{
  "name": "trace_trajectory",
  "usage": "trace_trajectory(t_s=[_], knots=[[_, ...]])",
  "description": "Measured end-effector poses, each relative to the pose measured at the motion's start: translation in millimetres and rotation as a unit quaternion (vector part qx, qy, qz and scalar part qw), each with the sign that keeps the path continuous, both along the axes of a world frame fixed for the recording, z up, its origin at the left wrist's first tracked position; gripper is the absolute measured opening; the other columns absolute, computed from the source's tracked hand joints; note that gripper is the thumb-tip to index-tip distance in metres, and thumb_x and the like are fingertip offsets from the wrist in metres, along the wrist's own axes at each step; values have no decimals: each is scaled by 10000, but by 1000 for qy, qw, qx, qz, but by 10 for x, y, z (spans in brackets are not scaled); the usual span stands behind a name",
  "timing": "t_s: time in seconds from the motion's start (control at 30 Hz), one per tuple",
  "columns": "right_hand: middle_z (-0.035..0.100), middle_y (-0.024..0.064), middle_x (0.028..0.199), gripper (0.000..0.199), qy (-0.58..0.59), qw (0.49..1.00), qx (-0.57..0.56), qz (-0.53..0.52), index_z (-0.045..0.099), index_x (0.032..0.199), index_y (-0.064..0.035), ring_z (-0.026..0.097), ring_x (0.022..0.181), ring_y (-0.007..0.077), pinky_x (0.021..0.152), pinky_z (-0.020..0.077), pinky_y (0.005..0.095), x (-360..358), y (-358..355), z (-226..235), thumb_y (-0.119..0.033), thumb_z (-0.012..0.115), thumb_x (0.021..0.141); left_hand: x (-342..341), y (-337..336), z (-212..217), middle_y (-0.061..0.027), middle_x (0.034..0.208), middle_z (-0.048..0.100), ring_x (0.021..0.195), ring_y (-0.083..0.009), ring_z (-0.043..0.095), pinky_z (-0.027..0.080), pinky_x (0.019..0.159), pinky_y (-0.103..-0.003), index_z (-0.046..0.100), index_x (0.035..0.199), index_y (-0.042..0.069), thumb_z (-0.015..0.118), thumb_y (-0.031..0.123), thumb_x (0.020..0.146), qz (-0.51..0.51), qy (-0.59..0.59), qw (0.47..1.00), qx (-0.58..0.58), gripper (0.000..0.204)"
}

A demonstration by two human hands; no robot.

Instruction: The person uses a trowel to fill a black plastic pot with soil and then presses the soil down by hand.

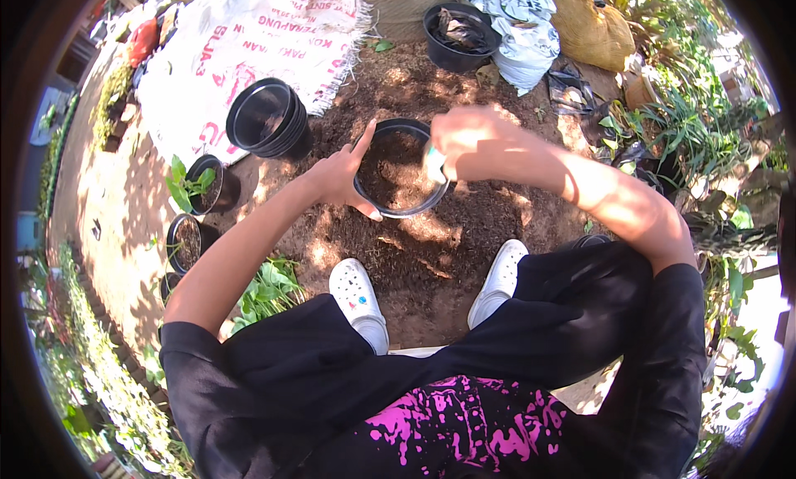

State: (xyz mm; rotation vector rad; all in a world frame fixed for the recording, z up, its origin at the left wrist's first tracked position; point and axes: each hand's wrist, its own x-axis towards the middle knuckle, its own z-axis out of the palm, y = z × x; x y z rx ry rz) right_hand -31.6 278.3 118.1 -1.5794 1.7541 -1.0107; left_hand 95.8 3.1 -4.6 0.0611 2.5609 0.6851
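Between my feet and the white sack, a round black plant pot (404,211) stands on loose soil, with brown soil (394,168) inside. My left hand (338,174) braces the pot's left side, thumb and fingers spread along the outside of its rim. Over the right rim, my right hand (464,141) is closed in a fist, slightly smeared by motion. A pale, partly greenish object (434,164) shows below that fist, its lower end toward the soil in the pot. Its kind cannot be made out.
Stacked black pots (267,118) stand at the left, near a white sack (249,43) with red print. Closer are a potted seedling (203,187) and cut greenery (274,286). Behind stand a black pot (454,60), a white bag (531,43) and a tan sack (593,31). Plants line the right.
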Motion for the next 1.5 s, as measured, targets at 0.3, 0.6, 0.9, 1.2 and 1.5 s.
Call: trace_trajectory(t_s=[0.3,0.6,0.9,1.2,1.5], knots=[[731,149,756,331,54,964,236,-109,738,1104,70,686,657,225,601,520,367,-229,-372,35,-140,682,854,62,27,85,-346,1517,428,1403,-506,439,379,1119,-650,-174,1626,143,968,629,475,7,-23,997,-77,1693],[652,62,875,245,383,906,180,20,667,1022,-107,663,804,272,724,583,370,75,-335,-479,-138,747,792,45,-65,-92,-354,1484,450,1373,-505,474,361,1121,-679,-282,1591,240,961,632,500,6,1,998,-61,1701],[720,80,966,253,362,910,201,17,758,1033,-99,736,872,263,721,628,422,281,-372,-352,-243,728,827,90,-98,-117,-373,1442,479,1327,-519,511,406,1130,-607,-280,1587,151,955,650,496,-10,46,999,-5,1722],[675,12,813,120,453,887,80,48,746,913,-187,702,824,202,707,606,367,186,-234,-305,-156,652,844,81,-55,-168,-386,1414,495,1306,-523,526,421,1093,-632,-254,1600,168,942,677,508,-4,39,999,-22,1698],[703,38,743,111,369,914,166,-7,745,838,-149,735,745,203,611,625,353,141,-314,-230,-119,639,852,22,7,-139,-381,1431,484,1318,-523,514,403,1121,-619,-248,1602,170,949,671,494,-10,39,999,-14,1707]])
